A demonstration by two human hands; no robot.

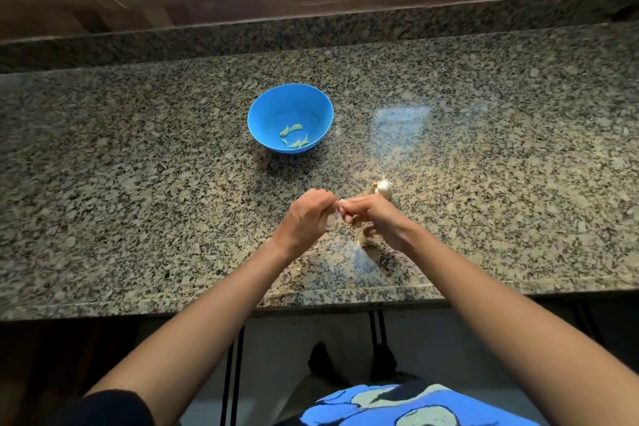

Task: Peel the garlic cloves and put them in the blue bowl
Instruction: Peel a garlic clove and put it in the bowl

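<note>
**Here, both hands pinch one clove (pixel 340 201)**

The blue bowl (pixel 263 114) stands on the granite counter (pixel 138 166), peeled cloves (pixel 294 137) inside. Nearer, the left hand (pixel 305 218) and the right hand (pixel 377 218) meet with curled fingers, pinching the small, mostly hidden clove. The garlic bulb (pixel 384 189) lies just behind the right hand.

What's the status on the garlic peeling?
Left grip and right grip both pinching a clove, mostly hidden. Peeled cloves in blue bowl. Garlic bulb beside right grip, nothing blocking the bowl.
</note>
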